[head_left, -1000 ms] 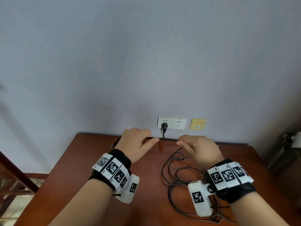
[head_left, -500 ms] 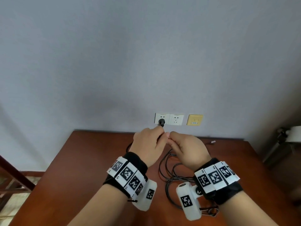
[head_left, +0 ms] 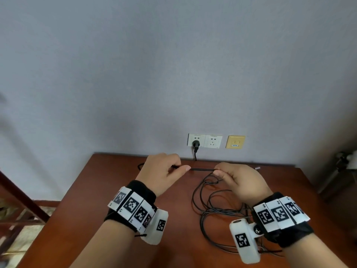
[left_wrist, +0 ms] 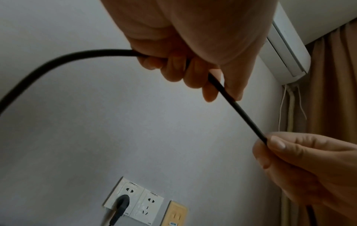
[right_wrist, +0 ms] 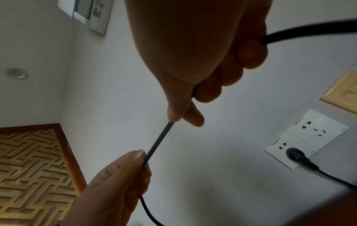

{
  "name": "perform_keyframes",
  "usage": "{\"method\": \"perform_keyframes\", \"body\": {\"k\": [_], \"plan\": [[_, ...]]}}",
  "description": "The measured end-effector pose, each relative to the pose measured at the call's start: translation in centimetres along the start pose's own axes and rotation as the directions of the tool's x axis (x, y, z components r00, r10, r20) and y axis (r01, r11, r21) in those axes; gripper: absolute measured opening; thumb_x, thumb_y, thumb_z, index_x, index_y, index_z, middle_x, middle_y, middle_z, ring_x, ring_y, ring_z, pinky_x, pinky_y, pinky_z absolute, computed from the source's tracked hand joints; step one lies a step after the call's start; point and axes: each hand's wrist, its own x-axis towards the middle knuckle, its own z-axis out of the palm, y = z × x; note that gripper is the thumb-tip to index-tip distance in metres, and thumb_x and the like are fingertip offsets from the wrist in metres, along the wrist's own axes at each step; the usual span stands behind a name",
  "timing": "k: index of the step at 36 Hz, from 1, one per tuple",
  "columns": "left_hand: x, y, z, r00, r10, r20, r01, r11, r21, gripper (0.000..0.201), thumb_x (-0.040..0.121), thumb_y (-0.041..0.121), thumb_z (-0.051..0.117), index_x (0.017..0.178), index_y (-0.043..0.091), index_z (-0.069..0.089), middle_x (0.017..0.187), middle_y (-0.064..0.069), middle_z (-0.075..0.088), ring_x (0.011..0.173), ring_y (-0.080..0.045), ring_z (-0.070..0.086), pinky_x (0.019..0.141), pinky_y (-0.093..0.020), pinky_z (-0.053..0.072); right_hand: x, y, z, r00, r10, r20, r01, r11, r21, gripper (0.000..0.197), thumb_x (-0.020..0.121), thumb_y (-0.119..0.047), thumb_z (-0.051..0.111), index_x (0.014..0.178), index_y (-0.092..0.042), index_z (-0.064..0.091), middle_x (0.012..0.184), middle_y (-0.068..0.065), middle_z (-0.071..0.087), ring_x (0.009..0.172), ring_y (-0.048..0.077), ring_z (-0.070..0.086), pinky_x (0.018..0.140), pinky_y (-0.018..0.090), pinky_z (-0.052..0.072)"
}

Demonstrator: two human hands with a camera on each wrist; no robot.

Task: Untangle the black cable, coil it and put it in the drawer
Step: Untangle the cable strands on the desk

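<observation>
On the brown table (head_left: 100, 190) against the grey wall (head_left: 173, 64), most of the black cable (head_left: 212, 207) lies in loose, overlapping loops just under the right wrist, so the untangling looks to be at an early stage; nothing is coiled yet, and no drawer shows in any view, so the putting away is wholly left to do; a short stretch of the cable is held taut and level above the table between the two hands, which are near each other but apart; the left hand (head_left: 162, 175) has its fingers curled round the cable with the thumb laid along it, and the right hand (head_left: 241, 180) pinches it between thumb and forefinger with the other fingers folded over it; the head view alone shows the heap of loops and a further strand trailing out to the left of the left hand; the left wrist view alone shows an air conditioner (left_wrist: 286, 50) and a curtain (left_wrist: 332, 91) high on the wall; the right wrist view alone shows a patterned wooden screen (right_wrist: 32, 172); a separate black plug (head_left: 195, 144) sits in the white socket (head_left: 204, 140), and I cannot tell whether its lead belongs to the tangle.
</observation>
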Motion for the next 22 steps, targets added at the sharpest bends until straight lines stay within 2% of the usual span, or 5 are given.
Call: {"method": "perform_keyframes", "body": {"k": [4, 7, 12, 17, 22], "plan": [[-0.2, 0.6, 0.1, 0.997, -0.031, -0.073, 0.034, 0.998, 0.052, 0.037, 0.087, 0.057, 0.043, 0.066, 0.028, 0.048, 0.052, 0.013, 0.043, 0.053, -0.007, 0.043, 0.057, -0.024, 0.027, 0.3, -0.6, 0.1, 0.999, -0.019, -0.049, 0.019, 1.000, 0.014, 0.047, 0.092, -0.058, 0.024, 0.093, -0.028, 0.060, 0.072, -0.006, 0.064, 0.071, 0.013, 0.060, 0.066, 0.038, 0.050], [-0.5, 1.0, 0.2, 0.993, -0.060, -0.098, 0.066, 0.996, 0.057, 0.032, 0.091, 0.052, 0.038, 0.080, 0.028, 0.056, 0.063, 0.012, 0.056, 0.063, -0.010, 0.051, 0.061, -0.030, 0.037, 0.5, -1.1, 0.1, 0.994, -0.053, -0.091, 0.055, 0.998, 0.024, 0.046, 0.093, -0.054, 0.026, 0.091, -0.026, 0.062, 0.071, -0.006, 0.062, 0.069, 0.012, 0.059, 0.063, 0.035, 0.049], [-1.3, 2.1, 1.1, 0.996, -0.064, -0.056, 0.064, 0.998, -0.001, 0.023, 0.096, 0.037, 0.041, 0.089, 0.024, 0.058, 0.074, 0.015, 0.053, 0.069, -0.005, 0.047, 0.063, -0.025, 0.034, 0.3, -2.0, 0.6, 0.985, -0.103, -0.135, 0.107, 0.994, 0.024, 0.036, 0.096, -0.048, 0.031, 0.090, -0.028, 0.061, 0.073, -0.011, 0.062, 0.070, 0.010, 0.059, 0.061, 0.031, 0.048], [-1.5, 3.8, 2.4, 0.999, -0.046, -0.012, 0.045, 0.997, -0.069, 0.020, 0.096, 0.036, 0.044, 0.088, 0.026, 0.058, 0.068, 0.017, 0.048, 0.063, -0.004, 0.044, 0.060, -0.026, 0.033, 0.5, -2.9, 1.6, 0.988, -0.142, -0.051, 0.147, 0.985, 0.093, 0.038, 0.096, -0.048, 0.033, 0.105, -0.032, 0.066, 0.090, -0.011, 0.071, 0.083, 0.006, 0.064, 0.069, 0.032, 0.051], [-1.4, 4.3, 2.8, 0.998, -0.039, -0.040, 0.031, 0.982, -0.184, 0.020, 0.096, 0.031, 0.045, 0.085, 0.019, 0.056, 0.069, 0.013, 0.047, 0.063, 0.001, 0.044, 0.059, -0.013, 0.031, 0.7, -3.0, 1.5, 0.990, -0.124, -0.060, 0.130, 0.984, 0.118, 0.041, 0.095, -0.053, 0.032, 0.110, -0.035, 0.066, 0.099, -0.015, 0.071, 0.091, 0.004, 0.065, 0.073, 0.035, 0.052]]}}
